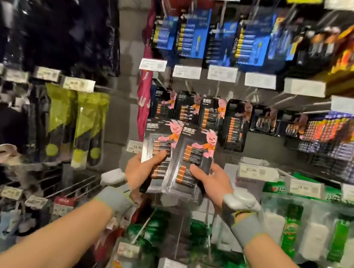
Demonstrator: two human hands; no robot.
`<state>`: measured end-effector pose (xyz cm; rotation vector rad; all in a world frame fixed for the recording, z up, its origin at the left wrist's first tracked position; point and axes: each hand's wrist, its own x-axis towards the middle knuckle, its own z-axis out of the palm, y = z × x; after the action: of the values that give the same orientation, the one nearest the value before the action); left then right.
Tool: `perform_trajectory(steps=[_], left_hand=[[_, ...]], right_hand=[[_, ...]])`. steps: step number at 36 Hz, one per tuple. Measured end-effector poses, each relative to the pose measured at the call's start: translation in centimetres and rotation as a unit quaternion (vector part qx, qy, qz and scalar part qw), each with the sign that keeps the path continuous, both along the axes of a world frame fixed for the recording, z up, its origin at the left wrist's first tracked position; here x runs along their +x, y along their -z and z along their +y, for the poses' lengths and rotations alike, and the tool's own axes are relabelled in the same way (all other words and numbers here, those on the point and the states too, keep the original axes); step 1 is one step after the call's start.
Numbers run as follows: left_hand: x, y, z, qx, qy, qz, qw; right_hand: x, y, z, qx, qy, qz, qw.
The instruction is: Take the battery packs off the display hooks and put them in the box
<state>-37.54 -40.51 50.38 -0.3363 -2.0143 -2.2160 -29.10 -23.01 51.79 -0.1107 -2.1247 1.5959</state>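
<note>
Black battery packs (195, 153) overlap, left hand (140, 171) gripping one, right hand (211, 181) gripping the other

The right black blister pack of copper-topped batteries with a pink rabbit (193, 157) overlaps the left black rabbit-printed battery pack (158, 140), hiding that pack's nearer edge. Behind both, the fingers of the left hand (139, 169) and right hand (211, 178) are out of sight; only the thumbs show. Above the right pack, the white paper price tags (222, 73) are smeared and unreadable. Far left of it, the dark hanging goods (57, 22) blur into shapeless patches. Below it, the bare forearms (66, 239) run off the bottom edge.
</note>
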Motion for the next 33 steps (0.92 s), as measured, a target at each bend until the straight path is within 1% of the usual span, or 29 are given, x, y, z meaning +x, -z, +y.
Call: perform_trajectory(steps=[2,5,8,12,16,26,29,33], left_hand=[[-1.1,-1.2,-0.5,-0.002,-0.033,0.017,0.999],[-2.0,-2.6,-1.3,0.002,-0.061,0.015,0.998],[-2.8,-3.5,-2.2,0.0,-0.089,0.033,0.995],[-3.7,-4.7,-3.4,0.029,-0.105,0.032,0.994],[-4.8,-5.5,-4.4,0.025,-0.12,0.039,0.992],[-9.1,-8.5,-7.3,0.002,-0.145,0.073,0.987],[-10.8,-9.4,-8.1,0.014,-0.15,0.081,0.985],[-13.1,-10.1,-9.0,0.007,-0.163,0.089,0.983]], right_hand=[[-0.9,-1.0,-0.1,0.022,-0.001,0.013,1.0],[-2.5,-2.3,-0.4,0.017,-0.035,0.028,0.999],[-3.8,-3.4,-1.0,0.015,-0.061,0.03,0.998],[-5.6,-4.6,-2.0,0.044,-0.063,0.044,0.996],[-6.8,-5.4,-2.4,0.06,-0.084,0.045,0.994],[-12.6,-8.2,-5.5,0.087,-0.065,0.078,0.991],[-14.1,-9.1,-6.5,0.094,-0.062,0.084,0.99],[-15.9,-9.9,-7.7,0.094,-0.052,0.107,0.988]])
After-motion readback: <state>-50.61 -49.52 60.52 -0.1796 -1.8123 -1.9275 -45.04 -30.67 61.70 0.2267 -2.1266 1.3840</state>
